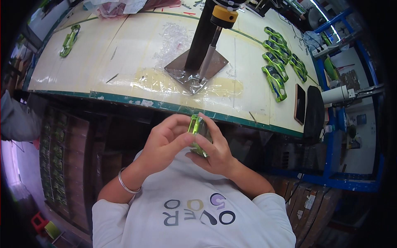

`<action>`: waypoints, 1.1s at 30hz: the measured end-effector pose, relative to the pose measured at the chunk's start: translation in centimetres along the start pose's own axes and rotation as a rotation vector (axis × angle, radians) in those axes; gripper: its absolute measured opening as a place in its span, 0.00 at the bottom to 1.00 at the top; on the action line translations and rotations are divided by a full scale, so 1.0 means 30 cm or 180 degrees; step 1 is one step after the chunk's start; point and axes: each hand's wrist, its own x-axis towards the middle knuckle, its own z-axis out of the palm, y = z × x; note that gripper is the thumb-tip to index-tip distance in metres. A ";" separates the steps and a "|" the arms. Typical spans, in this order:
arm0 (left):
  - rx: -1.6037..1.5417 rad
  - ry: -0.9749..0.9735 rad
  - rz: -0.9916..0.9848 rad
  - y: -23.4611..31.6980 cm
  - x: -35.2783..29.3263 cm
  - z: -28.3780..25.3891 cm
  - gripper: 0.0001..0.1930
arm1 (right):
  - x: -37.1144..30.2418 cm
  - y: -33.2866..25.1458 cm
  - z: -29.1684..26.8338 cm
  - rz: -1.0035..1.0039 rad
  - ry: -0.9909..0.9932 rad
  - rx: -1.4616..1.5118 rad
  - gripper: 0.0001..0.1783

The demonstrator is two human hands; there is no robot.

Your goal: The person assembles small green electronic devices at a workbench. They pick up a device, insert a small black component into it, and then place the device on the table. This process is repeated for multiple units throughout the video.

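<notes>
Just off the near edge of the table, both of my hands hold up a small lime-green moulded frame [194, 129] with openings in it. My left hand [166, 142] has its thumb and fingers closed on the left side of the frame. On the other side, my right hand [214, 149] grips it with the thumb on the face toward me. Parts of the frame are hidden behind the fingers. A silver bangle [123, 182] circles my left wrist.
Beyond my hands, a black upright stand [196, 45] with a yellow-topped tool [223, 17] rises from a metal plate [217, 64]. Similar green pieces [274, 82] lie at the right; one green piece [69, 41] lies far left. A phone [299, 103] sits beside a black case [314, 113].
</notes>
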 end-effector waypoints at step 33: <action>-0.0806 0.0012 -0.0139 0.015 0.189 0.011 0.59 | 0.202 -0.016 -0.043 0.2545 0.1041 0.6047 0.33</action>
